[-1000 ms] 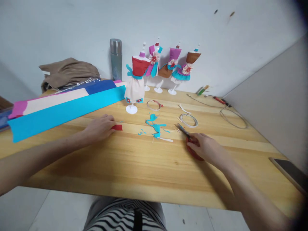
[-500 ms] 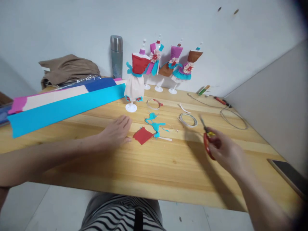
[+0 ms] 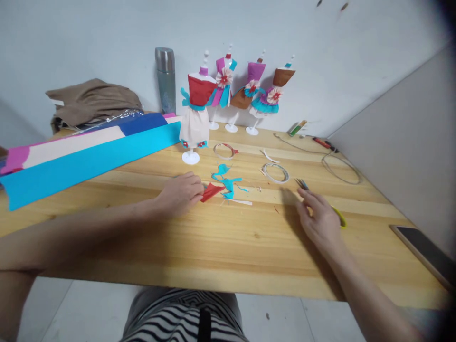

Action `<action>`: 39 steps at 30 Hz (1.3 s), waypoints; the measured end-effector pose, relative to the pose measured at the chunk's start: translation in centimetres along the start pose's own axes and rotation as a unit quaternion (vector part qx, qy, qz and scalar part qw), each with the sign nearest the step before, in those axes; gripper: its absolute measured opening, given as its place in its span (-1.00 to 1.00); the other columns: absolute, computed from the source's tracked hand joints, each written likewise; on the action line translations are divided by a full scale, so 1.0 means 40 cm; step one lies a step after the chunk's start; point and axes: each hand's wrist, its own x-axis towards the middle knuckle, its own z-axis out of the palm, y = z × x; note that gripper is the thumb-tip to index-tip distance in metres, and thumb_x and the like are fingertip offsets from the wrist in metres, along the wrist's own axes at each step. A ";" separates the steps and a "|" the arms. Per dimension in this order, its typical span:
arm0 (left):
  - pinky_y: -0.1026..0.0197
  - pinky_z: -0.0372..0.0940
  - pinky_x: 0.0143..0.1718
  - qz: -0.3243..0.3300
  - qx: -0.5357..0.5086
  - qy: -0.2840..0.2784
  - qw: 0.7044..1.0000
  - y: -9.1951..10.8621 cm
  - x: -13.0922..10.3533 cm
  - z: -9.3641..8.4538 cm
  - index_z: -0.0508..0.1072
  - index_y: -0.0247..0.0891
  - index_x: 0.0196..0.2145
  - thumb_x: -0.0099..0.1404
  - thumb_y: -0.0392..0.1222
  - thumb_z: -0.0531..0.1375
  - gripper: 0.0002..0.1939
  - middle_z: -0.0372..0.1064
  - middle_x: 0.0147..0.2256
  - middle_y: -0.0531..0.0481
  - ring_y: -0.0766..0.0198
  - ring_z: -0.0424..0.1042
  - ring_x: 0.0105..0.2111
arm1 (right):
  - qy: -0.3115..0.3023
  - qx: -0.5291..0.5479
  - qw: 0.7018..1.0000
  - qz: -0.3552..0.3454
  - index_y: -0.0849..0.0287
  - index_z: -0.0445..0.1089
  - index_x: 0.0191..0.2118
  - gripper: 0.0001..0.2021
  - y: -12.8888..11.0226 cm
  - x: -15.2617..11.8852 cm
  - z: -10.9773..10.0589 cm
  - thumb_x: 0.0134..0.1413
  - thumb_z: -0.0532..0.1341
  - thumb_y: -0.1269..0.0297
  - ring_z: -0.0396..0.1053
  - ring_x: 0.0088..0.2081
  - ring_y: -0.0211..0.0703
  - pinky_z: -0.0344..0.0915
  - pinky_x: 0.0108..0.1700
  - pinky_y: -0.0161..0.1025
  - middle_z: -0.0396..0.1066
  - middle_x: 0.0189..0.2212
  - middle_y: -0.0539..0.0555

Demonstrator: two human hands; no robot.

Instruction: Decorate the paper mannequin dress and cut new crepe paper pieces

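My left hand [image 3: 182, 192] rests low over the table, its fingertips closed on the left edge of a red cloth piece [image 3: 213, 191], which is partly lifted and folded. Turquoise scraps [image 3: 229, 184] lie just right of it. At the right, my right hand [image 3: 317, 216] is over the scissors, with thumb and index finger apart. The scissors' blade tips [image 3: 301, 183] show beyond the fingers and a yellow handle [image 3: 340, 216] shows past the hand's right side; their middle is hidden. A white ring-shaped coil [image 3: 276, 173] lies left of the blades.
A doll form in red and cream [image 3: 198, 107] stands behind the scraps, with three more dressed forms by the wall. Turquoise fabric [image 3: 96, 159], a flask [image 3: 166, 80] and brown cloth [image 3: 96, 102] are at the left. A phone [image 3: 423, 251] lies near the right edge.
My left hand has moved onto the red cloth and taken its edge, folding it up. The scissors have turned and lie lower under my right hand, whose grip has loosened. The view has shifted slightly.
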 end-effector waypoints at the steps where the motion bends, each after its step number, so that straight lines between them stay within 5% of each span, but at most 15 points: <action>1: 0.15 0.27 -0.14 -0.008 -0.010 0.012 1.000 -0.008 -0.009 -0.002 0.44 -0.26 -0.38 0.40 -0.28 0.04 -0.76 0.48 -0.25 -0.10 0.18 0.39 -0.20 | -0.014 0.025 0.999 -0.017 0.17 0.25 0.30 -0.46 -0.019 -0.006 0.017 0.29 -0.01 0.11 0.26 0.28 0.17 0.22 0.28 0.11 0.33 0.23 0.33; 5: 0.12 0.30 -0.03 -0.039 -0.037 0.027 0.998 -0.011 -0.002 0.025 0.41 -0.25 -0.44 0.38 -0.32 0.03 -0.74 0.52 -0.15 -0.08 0.18 0.42 -0.14 | -0.081 0.043 0.994 -0.057 0.23 0.01 0.43 -0.31 -0.129 0.005 0.093 0.32 -0.07 -0.07 -0.08 0.45 0.21 0.00 0.38 0.25 0.06 0.40 0.33; 9: 0.03 0.31 0.07 -0.023 -0.068 0.024 0.997 0.015 0.049 0.066 0.52 -0.27 -0.30 0.41 -0.26 0.06 -0.76 0.52 -0.08 -0.14 0.11 0.43 -0.03 | -0.128 0.103 0.976 -0.144 0.31 -0.09 0.46 -0.22 -0.216 0.048 0.124 0.35 -0.16 -0.16 -0.16 0.47 0.16 -0.06 0.42 0.21 -0.09 0.45 0.37; 12: -0.03 0.30 0.15 -0.017 -0.081 0.037 0.996 0.005 0.056 0.070 0.56 -0.27 -0.25 0.43 -0.23 0.05 -0.73 0.50 -0.01 -0.18 0.08 0.42 0.06 | -0.119 0.138 0.966 -0.185 0.21 -0.15 0.49 -0.21 -0.204 0.087 0.125 0.34 -0.17 -0.21 -0.18 0.48 0.10 -0.09 0.44 0.17 -0.17 0.48 0.27; 15: -0.08 0.25 0.22 -0.064 -0.086 0.064 0.992 -0.015 0.056 0.070 0.55 -0.35 -0.11 0.42 -0.27 0.00 -0.68 0.45 0.09 -0.27 0.03 0.38 0.15 | -0.094 0.137 0.977 -0.137 0.19 -0.06 0.47 -0.18 -0.185 0.127 0.144 0.30 -0.16 -0.27 -0.20 0.47 0.21 -0.14 0.43 0.28 -0.10 0.46 0.28; 17: -0.06 0.20 0.28 -0.077 -0.117 0.070 0.988 -0.014 0.075 0.074 0.47 -0.40 0.06 0.39 -0.32 0.01 -0.62 0.39 0.16 -0.30 0.04 0.34 0.21 | -0.116 0.149 0.974 -0.125 0.17 0.00 0.46 -0.16 -0.207 0.147 0.164 0.27 -0.17 -0.32 -0.17 0.47 0.25 -0.14 0.42 0.33 -0.01 0.44 0.28; 21: 0.12 0.30 0.20 -0.020 -0.247 0.014 0.969 -0.005 0.121 0.072 0.48 -0.33 0.07 0.37 -0.34 -0.03 -0.58 0.46 0.13 -0.18 0.16 0.46 0.10 | -0.159 0.224 0.946 -0.174 0.05 -0.09 0.48 -0.20 -0.270 0.164 0.163 0.29 -0.19 -0.31 -0.08 0.45 0.13 -0.03 0.42 0.23 -0.06 0.46 0.17; 23: 0.11 0.31 0.20 -0.032 -0.256 0.031 0.966 -0.025 0.103 0.056 0.46 -0.34 0.09 0.40 -0.29 -0.04 -0.58 0.44 0.15 -0.19 0.16 0.45 0.11 | -0.157 0.236 0.939 -0.197 0.01 -0.13 0.49 -0.24 -0.256 0.162 0.138 0.32 -0.19 -0.27 -0.07 0.45 0.09 -0.02 0.42 0.20 -0.08 0.47 0.14; 28: -0.21 0.12 0.31 -0.190 -0.047 0.031 0.980 -0.095 -0.026 0.037 0.38 -0.35 0.14 0.40 -0.10 0.02 -0.55 0.31 0.23 -0.33 -0.12 0.23 0.29 | -0.133 0.151 0.966 -0.163 0.09 -0.09 0.48 -0.16 -0.188 0.137 0.126 0.26 -0.05 -0.31 -0.24 0.47 0.29 -0.08 0.38 0.38 -0.12 0.47 0.28; 32: -0.38 -0.09 0.34 -0.213 -0.030 -0.017 0.976 -0.050 -0.025 0.074 0.22 -0.61 0.25 0.33 -0.10 0.10 -0.35 0.00 0.34 -0.62 -0.40 -0.08 0.39 | -0.145 0.134 0.950 -0.240 0.14 0.00 0.46 -0.07 -0.285 0.125 0.182 0.15 0.03 -0.39 -0.28 0.47 0.36 -0.12 0.39 0.37 -0.14 0.46 0.35; 36: -0.19 0.01 0.37 -0.103 -0.194 -0.045 0.975 0.011 0.039 0.066 0.05 -0.45 0.38 0.36 -0.15 0.03 -0.31 -0.07 0.40 -0.41 -0.14 -0.03 0.41 | -0.157 0.206 0.925 -0.279 0.09 -0.05 0.47 -0.13 -0.365 0.161 0.200 0.22 -0.03 -0.35 -0.25 0.48 0.21 -0.07 0.41 0.29 -0.12 0.46 0.30; 39: -0.08 0.07 0.37 -0.101 -0.276 -0.034 0.955 0.025 0.064 0.030 0.04 -0.43 0.39 0.35 -0.08 0.06 -0.27 -0.05 0.41 -0.35 -0.06 0.03 0.40 | -0.166 0.244 0.913 -0.280 0.02 0.00 0.45 -0.23 -0.366 0.206 0.195 0.27 -0.04 -0.28 -0.15 0.47 0.12 -0.05 0.41 0.27 0.02 0.43 0.24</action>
